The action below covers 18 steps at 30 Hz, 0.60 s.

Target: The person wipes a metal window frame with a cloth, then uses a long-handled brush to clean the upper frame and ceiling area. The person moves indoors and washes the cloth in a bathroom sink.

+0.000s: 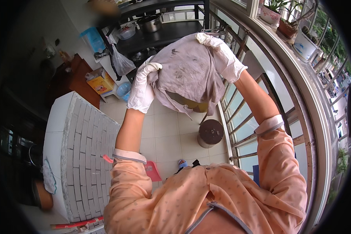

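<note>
A greyish cloth (184,67) with dark stains is spread out in the air between my hands. My left hand (143,84), in a white glove, grips its left edge. At its upper right edge, my right hand (219,55) is closed on the fabric, also in a white glove. The cloth's lower part hangs in loose folds with a thin strip dangling. Through a gap below it, part of a yellowish round object (200,107) shows; the cloth hides the rest.
Ahead, a black shelf (163,36) bears a steel pot (150,23) and a plastic tub (126,31). A dark round canister (210,133) stands on the tiled floor beside the window railing. A brick-patterned half wall (87,155) is at left, a pink dustpan (152,171) near my feet.
</note>
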{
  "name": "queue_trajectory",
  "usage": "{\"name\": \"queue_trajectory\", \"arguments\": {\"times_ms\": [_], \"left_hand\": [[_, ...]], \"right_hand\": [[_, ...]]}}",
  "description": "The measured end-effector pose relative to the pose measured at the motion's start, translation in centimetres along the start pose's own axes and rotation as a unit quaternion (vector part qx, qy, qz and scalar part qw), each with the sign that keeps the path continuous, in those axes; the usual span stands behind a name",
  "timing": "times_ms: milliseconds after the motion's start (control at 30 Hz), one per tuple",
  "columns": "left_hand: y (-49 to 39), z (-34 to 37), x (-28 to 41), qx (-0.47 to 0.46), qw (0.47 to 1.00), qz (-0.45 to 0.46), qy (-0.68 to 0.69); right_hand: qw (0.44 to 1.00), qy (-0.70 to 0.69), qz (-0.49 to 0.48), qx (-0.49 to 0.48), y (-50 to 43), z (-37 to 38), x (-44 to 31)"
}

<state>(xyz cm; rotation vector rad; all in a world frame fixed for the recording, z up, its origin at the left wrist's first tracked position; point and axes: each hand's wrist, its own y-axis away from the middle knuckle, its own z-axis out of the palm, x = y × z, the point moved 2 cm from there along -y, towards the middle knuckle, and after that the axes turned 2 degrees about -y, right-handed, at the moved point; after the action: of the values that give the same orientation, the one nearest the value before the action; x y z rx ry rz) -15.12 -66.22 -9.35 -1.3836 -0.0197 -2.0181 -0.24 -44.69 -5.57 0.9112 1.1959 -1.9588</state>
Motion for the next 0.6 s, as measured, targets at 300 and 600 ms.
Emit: {"name": "queue_trajectory", "arguments": {"times_ms": [300,600], "left_hand": [[1.3,-11.8,2.5,0.196,0.979,-0.027,0.042],[0.6,-16.0,1.8,0.266,0.951,-0.051,0.151]], "right_hand": [[0.972,-0.177,0.155,0.018,-2.5,9.8,13.2],[0.936,-0.212,0.267,-0.089,-6.2,11.4,25.0]]}}
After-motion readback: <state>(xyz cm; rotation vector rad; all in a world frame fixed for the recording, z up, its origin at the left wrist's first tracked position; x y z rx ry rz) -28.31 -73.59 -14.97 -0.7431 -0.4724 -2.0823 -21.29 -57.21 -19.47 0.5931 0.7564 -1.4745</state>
